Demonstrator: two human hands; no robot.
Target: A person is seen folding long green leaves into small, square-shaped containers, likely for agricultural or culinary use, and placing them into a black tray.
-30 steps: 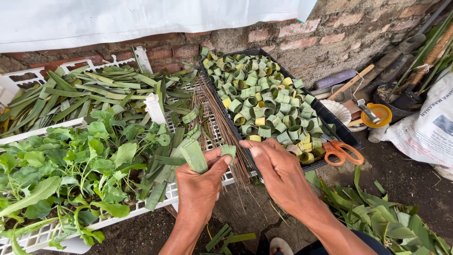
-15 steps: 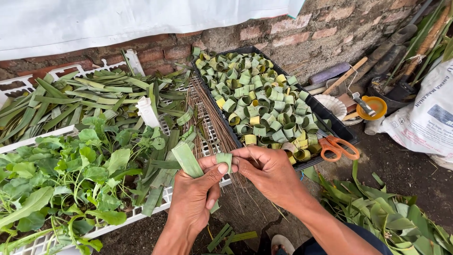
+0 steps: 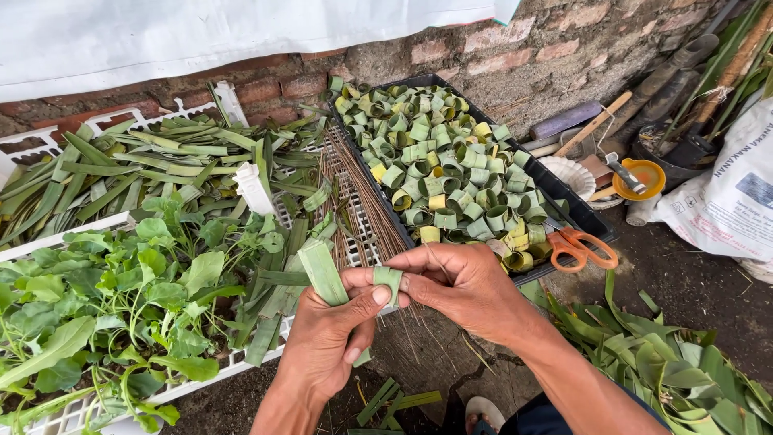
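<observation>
My left hand grips a flat green leaf strip that sticks up and to the left out of the fist. My right hand pinches the strip's other end, curled into a small loop, between thumb and fingers. Both hands meet low in the middle of the view, in front of a bundle of thin brown sticks. Behind the hands, a black tray holds several rolled green and yellow leaf rings.
A white plastic crate at left holds leafy plants and long cut leaf strips. Orange scissors lie on the tray's near corner. Loose leaves pile at right. A brick wall, tools and a white sack stand behind.
My hands have drawn together and dropped slightly toward me. The right hand has curled the strip's end into a loop against the left thumb.
</observation>
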